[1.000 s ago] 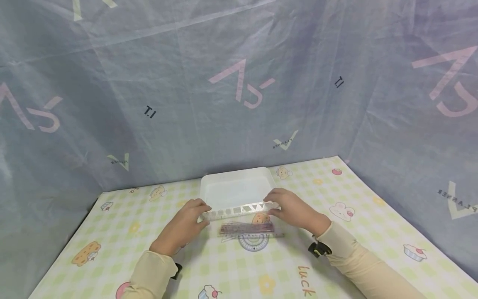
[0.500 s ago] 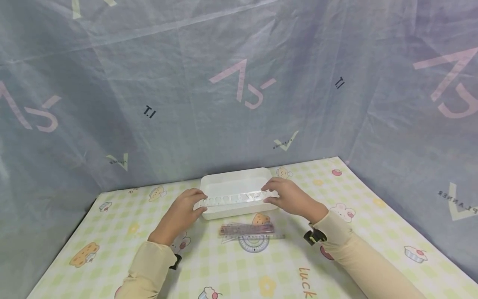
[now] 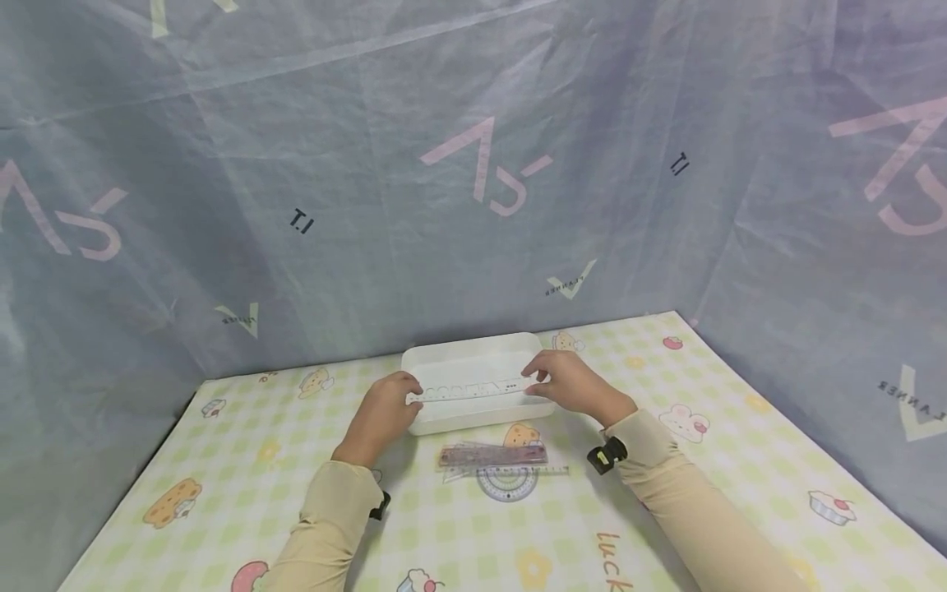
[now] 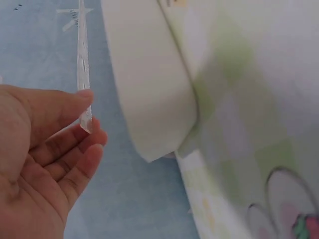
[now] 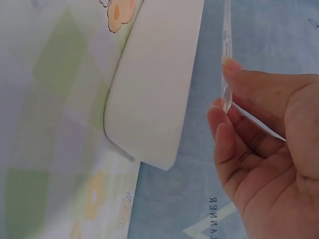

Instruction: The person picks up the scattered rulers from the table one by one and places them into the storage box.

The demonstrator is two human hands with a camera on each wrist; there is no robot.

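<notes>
A clear stencil ruler (image 3: 473, 390) with cut-out shapes spans the space between both hands, above the white tray (image 3: 481, 422). Its left end is pinched between thumb and fingers of my left hand (image 3: 382, 415). My right hand (image 3: 573, 385) pinches the other end the same way. Both wrist views show the ruler edge-on, apart from the tray's wall: the left wrist view has the ruler (image 4: 83, 64) by the thumb tip, the right wrist view has the ruler (image 5: 227, 50) likewise.
In front of the tray, a pinkish clear ruler (image 3: 491, 455) lies over other clear pieces, with a protractor (image 3: 507, 483) at their near side. A checked cloth (image 3: 473, 543) covers the table. Grey-blue curtain (image 3: 355, 205) hangs behind and at both sides.
Both hands have lifted the stencil ruler from the tray's front edge and carried it back over the tray. The ruler has also tilted. The pieces on the cloth stay put.
</notes>
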